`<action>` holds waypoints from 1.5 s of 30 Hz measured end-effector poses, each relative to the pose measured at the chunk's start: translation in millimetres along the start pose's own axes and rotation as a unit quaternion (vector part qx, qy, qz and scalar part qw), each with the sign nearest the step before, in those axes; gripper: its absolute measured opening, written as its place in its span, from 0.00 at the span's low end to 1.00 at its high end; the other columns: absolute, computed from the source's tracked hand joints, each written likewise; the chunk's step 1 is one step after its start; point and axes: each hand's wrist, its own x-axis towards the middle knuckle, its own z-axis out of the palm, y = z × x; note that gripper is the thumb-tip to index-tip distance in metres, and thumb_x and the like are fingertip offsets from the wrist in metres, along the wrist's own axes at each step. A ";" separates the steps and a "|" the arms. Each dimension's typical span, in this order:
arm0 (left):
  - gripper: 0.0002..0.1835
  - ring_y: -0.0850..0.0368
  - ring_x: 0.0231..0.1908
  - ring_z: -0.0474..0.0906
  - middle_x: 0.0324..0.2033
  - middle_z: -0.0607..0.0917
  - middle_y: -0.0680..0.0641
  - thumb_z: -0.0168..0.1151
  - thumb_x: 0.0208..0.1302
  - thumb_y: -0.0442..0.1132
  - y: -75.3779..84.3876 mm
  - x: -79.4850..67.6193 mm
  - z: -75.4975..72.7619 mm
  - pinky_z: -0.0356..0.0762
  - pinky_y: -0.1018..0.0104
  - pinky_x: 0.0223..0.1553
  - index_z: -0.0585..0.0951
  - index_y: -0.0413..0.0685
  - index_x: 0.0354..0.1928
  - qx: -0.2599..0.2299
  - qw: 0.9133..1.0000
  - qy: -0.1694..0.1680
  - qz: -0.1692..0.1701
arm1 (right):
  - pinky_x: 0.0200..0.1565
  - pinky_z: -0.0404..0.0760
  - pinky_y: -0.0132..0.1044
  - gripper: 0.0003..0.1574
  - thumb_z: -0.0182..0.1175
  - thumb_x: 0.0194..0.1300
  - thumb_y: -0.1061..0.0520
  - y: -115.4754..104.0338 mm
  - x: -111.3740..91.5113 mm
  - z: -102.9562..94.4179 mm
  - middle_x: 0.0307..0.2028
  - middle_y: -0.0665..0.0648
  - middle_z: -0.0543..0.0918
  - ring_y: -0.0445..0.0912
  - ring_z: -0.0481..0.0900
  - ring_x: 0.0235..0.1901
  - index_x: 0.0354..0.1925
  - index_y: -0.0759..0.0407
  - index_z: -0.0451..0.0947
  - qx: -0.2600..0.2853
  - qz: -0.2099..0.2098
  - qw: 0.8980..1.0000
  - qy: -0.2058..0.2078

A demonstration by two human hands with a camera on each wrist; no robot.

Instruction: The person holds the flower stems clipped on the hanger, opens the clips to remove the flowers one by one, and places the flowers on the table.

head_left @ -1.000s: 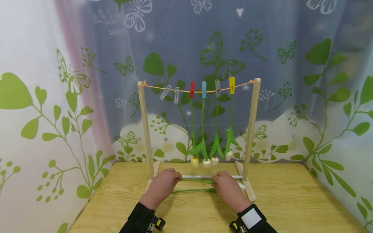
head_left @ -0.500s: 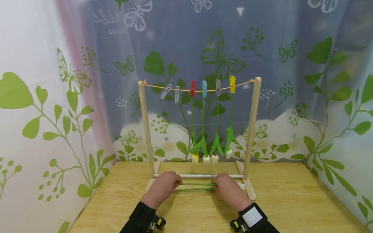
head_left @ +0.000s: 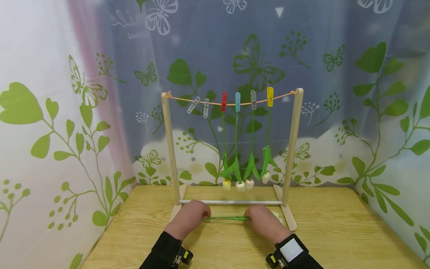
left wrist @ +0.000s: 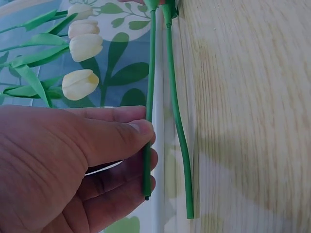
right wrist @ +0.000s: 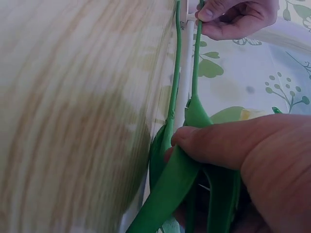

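Between thumb and fingers my left hand (head_left: 193, 213) pinches the bare stem end of an artificial tulip (left wrist: 151, 73). My right hand (head_left: 267, 221) grips the same flower around its green leaves (right wrist: 167, 189), so the stem stretches level between both hands. Right beside it a second tulip (left wrist: 180, 128) lies along the wooden table (head_left: 215, 246); in the head view the two stems nearly overlap. White petals (head_left: 278, 216) peek out past the right hand, the rest of the blooms being hidden by it.
Behind the hands stands a wooden frame (head_left: 170, 149) with a white crossbar (head_left: 231, 202) low down. An orange cord (head_left: 215, 102) on top carries clothespins; several tulips hang upside down from the red (head_left: 224, 101), blue, grey and yellow ones. Two grey clothespins (head_left: 206, 108) at left hold nothing.
Both hands have brought the held tulip down toward the person, from close by the crossbar to alongside the second tulip. The hanging flowers stay as they were; the head view shifts slightly.
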 end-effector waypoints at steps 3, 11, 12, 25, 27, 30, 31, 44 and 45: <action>0.10 0.57 0.37 0.89 0.34 0.91 0.54 0.67 0.68 0.28 0.2 -1.2 0.2 0.91 0.58 0.45 0.92 0.52 0.38 0.001 1.000 -0.004 0.003 | 0.24 0.76 0.31 0.12 0.74 0.62 0.63 0.1 -0.7 1.0 0.22 0.46 0.83 0.34 0.72 0.22 0.23 0.54 0.86 -0.004 -0.004 1.000 -0.003; 0.08 0.58 0.36 0.88 0.33 0.91 0.54 0.70 0.67 0.30 -2.2 -3.6 3.7 0.88 0.69 0.36 0.92 0.52 0.37 -0.006 1.000 -0.018 0.007 | 0.26 0.81 0.32 0.08 0.75 0.60 0.62 2.3 -1.8 5.0 0.24 0.46 0.86 0.35 0.79 0.25 0.25 0.54 0.88 -0.009 -0.005 1.000 -0.012; 0.08 0.58 0.37 0.88 0.33 0.91 0.54 0.70 0.67 0.30 -2.8 -3.6 4.4 0.88 0.69 0.37 0.92 0.52 0.37 -0.006 1.000 -0.019 0.007 | 0.27 0.82 0.33 0.07 0.75 0.60 0.62 2.6 -1.7 5.7 0.25 0.46 0.86 0.36 0.80 0.26 0.26 0.54 0.89 -0.010 -0.005 1.000 -0.012; 0.09 0.56 0.37 0.88 0.32 0.91 0.54 0.70 0.65 0.28 -8.0 -2.2 12.5 0.88 0.67 0.37 0.91 0.51 0.34 -0.019 0.999 -0.028 0.009 | 0.30 0.85 0.35 0.06 0.75 0.59 0.62 2.8 -2.7 10.3 0.28 0.48 0.89 0.37 0.82 0.28 0.27 0.54 0.89 -0.007 -0.005 1.000 -0.014; 0.09 0.56 0.37 0.88 0.32 0.90 0.53 0.70 0.64 0.28 -8.1 -2.1 12.9 0.88 0.67 0.36 0.91 0.51 0.34 -0.021 0.999 -0.028 0.010 | 0.29 0.83 0.34 0.07 0.75 0.59 0.61 3.6 -2.1 11.3 0.27 0.47 0.88 0.35 0.80 0.26 0.26 0.54 0.89 -0.008 -0.001 1.000 -0.013; 0.08 0.57 0.36 0.88 0.31 0.90 0.54 0.71 0.64 0.29 -8.6 -2.2 13.3 0.87 0.67 0.36 0.91 0.51 0.33 -0.018 0.999 -0.031 0.007 | 0.26 0.79 0.32 0.09 0.75 0.60 0.61 3.8 -1.5 12.1 0.25 0.45 0.85 0.34 0.75 0.24 0.24 0.53 0.87 -0.006 0.007 1.000 -0.016; 0.08 0.57 0.36 0.88 0.31 0.90 0.54 0.71 0.64 0.29 -8.9 -1.6 13.3 0.87 0.67 0.36 0.91 0.51 0.33 -0.017 0.999 -0.030 0.007 | 0.26 0.78 0.32 0.10 0.75 0.60 0.61 4.1 -1.0 11.4 0.24 0.44 0.84 0.34 0.73 0.23 0.23 0.53 0.87 -0.004 0.009 1.000 -0.016; 0.08 0.58 0.35 0.87 0.31 0.90 0.55 0.71 0.64 0.29 -9.4 -0.8 14.7 0.87 0.68 0.36 0.91 0.52 0.33 0.001 0.999 -0.035 0.012 | 0.26 0.76 0.32 0.10 0.75 0.60 0.62 1.4 -1.0 6.6 0.24 0.46 0.85 0.35 0.72 0.23 0.23 0.54 0.87 0.010 0.011 1.000 -0.023; 0.08 0.58 0.35 0.87 0.30 0.90 0.55 0.71 0.64 0.28 -9.3 -0.9 15.4 0.87 0.68 0.35 0.90 0.51 0.33 0.001 0.999 -0.034 0.014 | 0.25 0.74 0.32 0.11 0.75 0.60 0.63 1.1 -1.9 6.5 0.23 0.46 0.84 0.35 0.71 0.22 0.23 0.54 0.86 0.014 0.010 1.000 -0.023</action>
